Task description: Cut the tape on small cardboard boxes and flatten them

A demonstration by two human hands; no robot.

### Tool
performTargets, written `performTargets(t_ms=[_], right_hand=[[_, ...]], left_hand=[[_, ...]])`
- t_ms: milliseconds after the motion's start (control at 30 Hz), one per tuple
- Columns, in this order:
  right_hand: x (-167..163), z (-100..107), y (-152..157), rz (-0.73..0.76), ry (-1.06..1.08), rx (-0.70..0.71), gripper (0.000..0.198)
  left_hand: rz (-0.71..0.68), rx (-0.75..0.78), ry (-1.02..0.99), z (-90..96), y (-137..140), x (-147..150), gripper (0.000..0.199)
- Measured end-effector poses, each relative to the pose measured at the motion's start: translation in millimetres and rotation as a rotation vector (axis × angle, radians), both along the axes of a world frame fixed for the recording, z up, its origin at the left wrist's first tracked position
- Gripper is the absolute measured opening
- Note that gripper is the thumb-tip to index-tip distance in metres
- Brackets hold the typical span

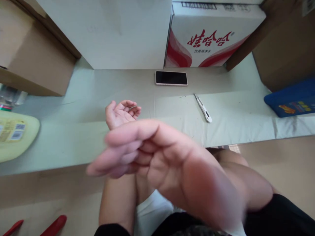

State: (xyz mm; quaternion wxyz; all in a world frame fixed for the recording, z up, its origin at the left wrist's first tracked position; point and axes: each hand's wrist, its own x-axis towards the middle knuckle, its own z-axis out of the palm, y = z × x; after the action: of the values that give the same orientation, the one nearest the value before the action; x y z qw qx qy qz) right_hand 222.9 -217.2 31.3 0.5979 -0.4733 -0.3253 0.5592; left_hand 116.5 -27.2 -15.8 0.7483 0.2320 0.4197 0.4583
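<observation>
My right hand [169, 157] is raised close to the camera, large and partly blurred. Its palm faces me and the fingers point left, loosely bent, with nothing visible in them. Beyond it, my left hand [121, 114] rests palm up above the cloth-covered table [66, 137], fingers slightly curled and apart. A thin greenish strand [133, 107] shows at its fingers; what it is I cannot tell. Its wrist is hidden behind the right hand. A white utility knife [203, 108] lies to the right on the table, apart from both hands. A phone [171, 78], screen dark, lies farther back.
Along the back stand a large white box [110, 36] and a red-and-white drinking water carton [209, 36]. Cardboard boxes [41, 55] flank them. A yellow bottle [17, 136] lies at left, a blue package [290, 100] at right. Red objects [54, 226] are on the floor.
</observation>
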Motion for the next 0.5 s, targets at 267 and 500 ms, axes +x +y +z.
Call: performTargets(t_ms=[267,500], right_hand=[[38.7,-41.2,21.7,-0.162,-0.078,-0.056,0.039],[98.1,-107.9,15.4,-0.269,-0.604,-0.124,0.019]], left_hand=[[-0.034,0.091,0.011,-10.4,2.2,-7.3,0.049],[-0.059,0.145,0.052,-17.8,1.8,-5.5,0.047]])
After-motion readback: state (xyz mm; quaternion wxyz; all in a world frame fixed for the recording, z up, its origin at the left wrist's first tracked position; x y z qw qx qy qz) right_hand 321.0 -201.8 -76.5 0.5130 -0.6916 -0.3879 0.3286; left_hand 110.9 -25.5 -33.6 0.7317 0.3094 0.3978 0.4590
